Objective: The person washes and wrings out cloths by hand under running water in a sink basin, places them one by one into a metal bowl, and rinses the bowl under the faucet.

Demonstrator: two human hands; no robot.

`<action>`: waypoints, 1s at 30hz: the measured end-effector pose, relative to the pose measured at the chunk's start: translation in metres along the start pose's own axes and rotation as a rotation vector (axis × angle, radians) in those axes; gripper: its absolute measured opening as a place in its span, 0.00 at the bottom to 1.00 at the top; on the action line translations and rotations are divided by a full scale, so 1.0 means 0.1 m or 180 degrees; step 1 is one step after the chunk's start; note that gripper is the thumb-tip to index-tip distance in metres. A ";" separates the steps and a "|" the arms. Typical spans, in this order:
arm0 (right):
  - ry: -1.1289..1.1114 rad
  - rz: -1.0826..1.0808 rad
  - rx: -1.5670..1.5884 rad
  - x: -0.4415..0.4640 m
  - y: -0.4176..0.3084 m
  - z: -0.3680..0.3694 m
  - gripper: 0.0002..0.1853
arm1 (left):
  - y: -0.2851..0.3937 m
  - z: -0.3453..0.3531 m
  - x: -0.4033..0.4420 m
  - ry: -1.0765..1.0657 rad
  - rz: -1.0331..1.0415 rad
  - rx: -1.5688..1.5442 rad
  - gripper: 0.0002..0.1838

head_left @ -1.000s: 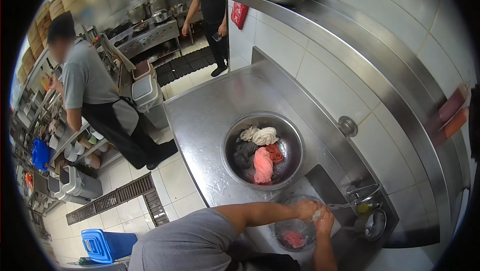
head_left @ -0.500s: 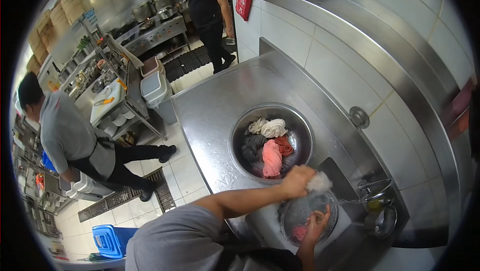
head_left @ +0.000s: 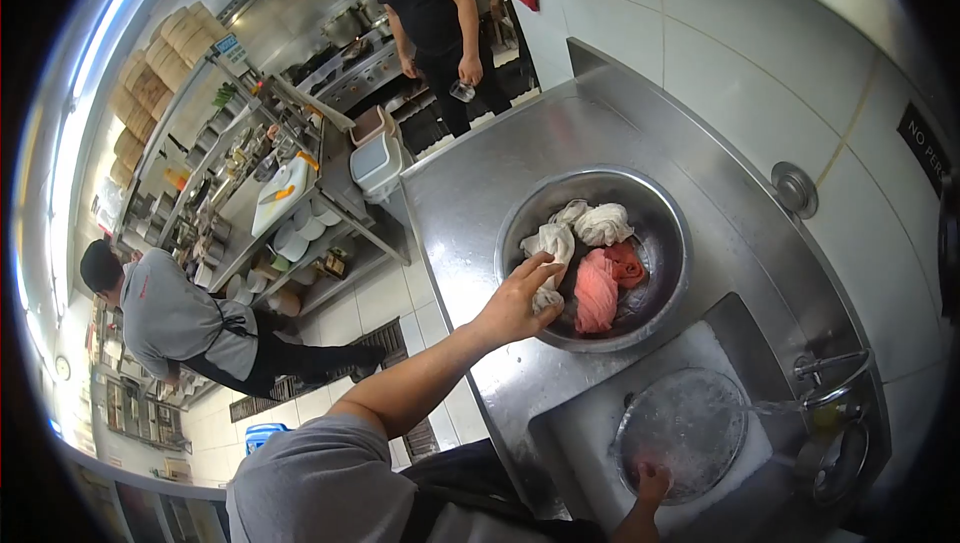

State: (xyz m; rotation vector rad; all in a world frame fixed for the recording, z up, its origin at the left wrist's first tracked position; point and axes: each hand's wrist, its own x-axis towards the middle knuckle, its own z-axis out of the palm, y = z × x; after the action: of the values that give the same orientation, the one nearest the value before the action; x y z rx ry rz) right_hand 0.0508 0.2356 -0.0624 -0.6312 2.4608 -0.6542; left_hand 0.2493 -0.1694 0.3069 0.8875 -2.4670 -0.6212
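Observation:
My left hand (head_left: 522,301) is over the left rim of a large steel bowl (head_left: 672,213), fingers spread and open beside a wet white cloth (head_left: 552,241). Twisted lumps of cloth lie in that bowl: another whitish cloth (head_left: 604,226), a pink cloth (head_left: 597,293) and a dark red cloth (head_left: 627,265). My right hand (head_left: 653,483) is at the near edge of a smaller round basin (head_left: 742,423) of bubbly water in the sink. Its fingers look curled in, partly under the water, and what they hold is hard to make out.
A running tap (head_left: 835,383) pours into the basin from the right. The steel counter (head_left: 470,213) has a raised back edge along the tiled wall. One person (head_left: 435,23) stands beyond the counter holding a clear container; another person (head_left: 195,318) bends at the left shelves.
My left hand has moved from above the basin to the large bowl and let go of the whitish cloth, which now lies there. My right hand's fingers have curled in. The view has shifted.

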 end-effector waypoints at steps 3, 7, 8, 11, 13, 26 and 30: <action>0.0109 -0.0313 -0.0917 0.02 0.16 0.10 0.17 | 0.18 0.20 -0.07 0.0147 0.0128 -0.0249 0.25; -0.0672 -0.0126 -0.2069 0.21 0.08 0.03 0.17 | 0.45 0.42 -0.26 0.0076 0.0142 -0.0680 0.17; -0.0504 -0.0200 -0.1990 0.29 0.22 0.13 0.17 | 0.49 0.45 -0.31 0.0030 0.0182 -0.0799 0.16; -0.0124 -0.0640 -0.1788 0.38 0.40 0.31 0.15 | 0.59 0.53 -0.41 -0.0065 0.0199 -0.0825 0.14; 0.0179 -0.1032 -0.1671 0.50 0.24 0.17 0.14 | 0.63 0.61 -0.45 -0.0174 0.0223 -0.0977 0.14; 0.0895 -0.0550 0.3349 2.05 -1.04 -1.88 0.14 | 1.38 2.05 0.18 -0.2156 0.0316 -0.1514 0.25; 0.0971 -0.1313 0.1463 1.90 -1.45 -2.03 0.15 | 1.41 3.02 0.62 -0.0932 0.0185 -0.1636 0.31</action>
State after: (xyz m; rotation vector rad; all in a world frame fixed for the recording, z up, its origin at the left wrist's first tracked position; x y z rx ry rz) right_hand -0.1675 0.0844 0.1040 -0.9072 2.3243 -1.5222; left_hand -0.0243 -0.0350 0.1575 0.5481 -2.3794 -1.3662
